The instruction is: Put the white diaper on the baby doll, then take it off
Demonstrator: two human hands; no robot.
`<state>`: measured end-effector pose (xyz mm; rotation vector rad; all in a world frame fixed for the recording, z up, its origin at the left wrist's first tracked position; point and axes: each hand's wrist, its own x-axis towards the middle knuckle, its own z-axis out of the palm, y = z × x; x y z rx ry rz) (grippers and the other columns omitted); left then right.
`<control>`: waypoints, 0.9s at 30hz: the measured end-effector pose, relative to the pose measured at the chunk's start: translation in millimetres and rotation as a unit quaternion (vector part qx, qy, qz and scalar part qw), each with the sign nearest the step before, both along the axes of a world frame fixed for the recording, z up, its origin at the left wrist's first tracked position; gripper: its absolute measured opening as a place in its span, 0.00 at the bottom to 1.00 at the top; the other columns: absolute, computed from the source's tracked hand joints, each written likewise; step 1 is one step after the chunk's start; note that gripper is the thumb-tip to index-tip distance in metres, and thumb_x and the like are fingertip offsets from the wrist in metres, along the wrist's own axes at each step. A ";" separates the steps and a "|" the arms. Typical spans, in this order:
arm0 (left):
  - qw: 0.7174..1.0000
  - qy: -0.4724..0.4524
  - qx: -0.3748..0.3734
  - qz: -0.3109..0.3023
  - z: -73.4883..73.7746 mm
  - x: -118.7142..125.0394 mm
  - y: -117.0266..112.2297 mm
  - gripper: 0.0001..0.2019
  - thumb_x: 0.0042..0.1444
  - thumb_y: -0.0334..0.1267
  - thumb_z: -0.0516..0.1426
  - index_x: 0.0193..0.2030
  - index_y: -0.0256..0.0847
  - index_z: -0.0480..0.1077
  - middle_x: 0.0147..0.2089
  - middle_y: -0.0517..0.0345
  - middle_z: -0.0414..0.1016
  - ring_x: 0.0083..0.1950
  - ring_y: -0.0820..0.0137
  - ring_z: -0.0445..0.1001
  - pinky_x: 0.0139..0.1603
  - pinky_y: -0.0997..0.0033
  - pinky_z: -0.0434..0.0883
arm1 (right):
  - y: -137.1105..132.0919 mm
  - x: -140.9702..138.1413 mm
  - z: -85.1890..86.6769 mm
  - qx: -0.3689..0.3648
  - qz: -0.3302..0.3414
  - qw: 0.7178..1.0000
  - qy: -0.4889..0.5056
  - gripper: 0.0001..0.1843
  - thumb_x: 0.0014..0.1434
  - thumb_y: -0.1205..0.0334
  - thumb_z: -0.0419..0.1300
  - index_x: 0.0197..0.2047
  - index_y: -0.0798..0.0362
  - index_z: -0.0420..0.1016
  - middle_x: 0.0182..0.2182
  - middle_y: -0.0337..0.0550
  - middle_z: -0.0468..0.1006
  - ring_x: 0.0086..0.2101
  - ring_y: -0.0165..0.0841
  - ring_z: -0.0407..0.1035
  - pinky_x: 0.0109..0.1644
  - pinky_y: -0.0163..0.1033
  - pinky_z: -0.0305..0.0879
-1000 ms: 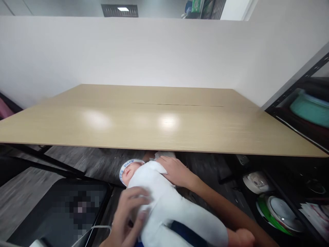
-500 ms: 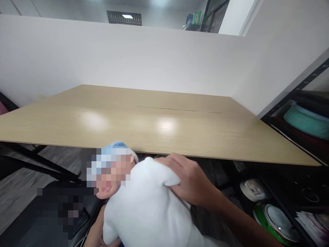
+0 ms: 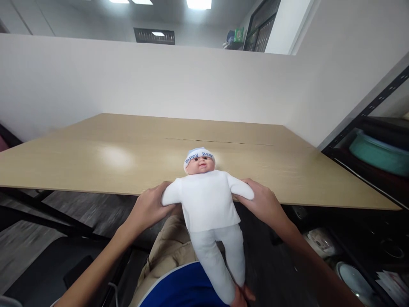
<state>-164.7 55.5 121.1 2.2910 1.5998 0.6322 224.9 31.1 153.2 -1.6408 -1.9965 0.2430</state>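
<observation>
A baby doll in a white top and pale trousers faces up toward me. Its light blue and white cap carries the words "Happy Baby". The doll's head is over the front edge of the wooden table, while its legs hang down over my lap. My left hand is closed round the sleeve on the left of the picture. On the other side, my right hand grips the opposite sleeve. The fingertips of both hands are partly hidden behind the doll's arms.
A black chair stands at lower left. To the right is a dark shelf rack holding a teal container, with lidded containers lower down. A white wall rises behind the table.
The doll has moved away from my body to the table edge and turned from lying tilted to face up toward me. Both hands have shifted to its arms.
</observation>
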 end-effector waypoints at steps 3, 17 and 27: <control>0.999 0.038 0.016 0.015 -2.5 -5.6 1.5 0.24 0.65 0.51 0.59 0.64 0.47 0.70 0.55 0.49 0.87 0.54 0.46 0.85 0.47 0.59 0.71 | -2.3 7.8 -17.2 0.016 -0.003 1.000 0.018 0.16 0.73 0.46 0.61 0.56 0.44 0.79 0.51 0.47 0.86 0.49 0.49 0.81 0.48 0.47 0.72; 0.995 0.075 0.050 0.042 -1.0 0.7 123.8 0.24 0.70 0.65 0.54 0.47 0.45 0.72 0.46 0.50 0.84 0.46 0.53 0.81 0.40 0.63 0.64 | 94.9 26.7 -49.9 0.049 -0.039 0.997 -0.038 0.20 0.74 0.37 0.60 0.51 0.44 0.78 0.44 0.47 0.87 0.42 0.49 0.81 0.41 0.46 0.69; 0.990 0.100 0.082 0.050 -6.3 12.5 246.4 0.30 0.69 0.69 0.53 0.55 0.42 0.73 0.51 0.45 0.84 0.48 0.51 0.81 0.40 0.63 0.66 | 226.4 39.2 -47.3 0.058 -0.051 0.995 -0.065 0.23 0.70 0.34 0.63 0.49 0.47 0.80 0.42 0.48 0.88 0.38 0.47 0.80 0.36 0.43 0.63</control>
